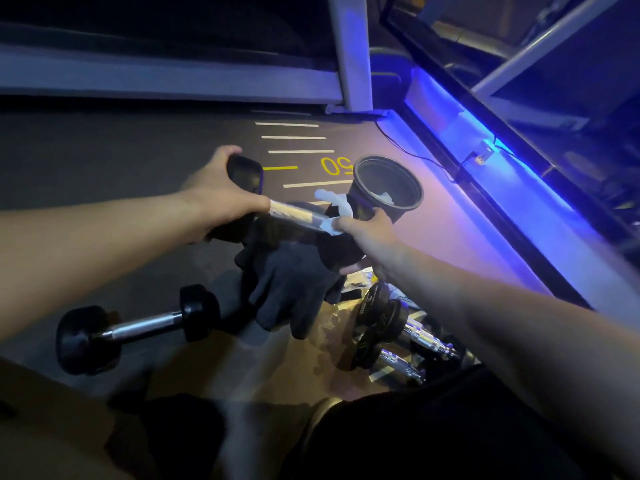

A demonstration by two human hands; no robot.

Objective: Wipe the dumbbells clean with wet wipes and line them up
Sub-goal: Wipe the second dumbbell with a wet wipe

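Knurled chrome dumbbell (294, 216) in L hand (221, 199), R hand (367, 233) w/ crumpled wipe (334, 211).

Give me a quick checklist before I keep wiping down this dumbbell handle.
1. Left hand grips one head of the held dumbbell: ok.
2. Right hand pinches the wet wipe against the handle: ok.
3. Handle bare and reachable between the hands: ok.
4. Wipe still damp: cannot tell.
5. Dark bin close by for the used wipe: ok.
6. Dumbbells lined up: not ok; the black dumbbell lies apart from the chrome dumbbells, with dark gloves between.
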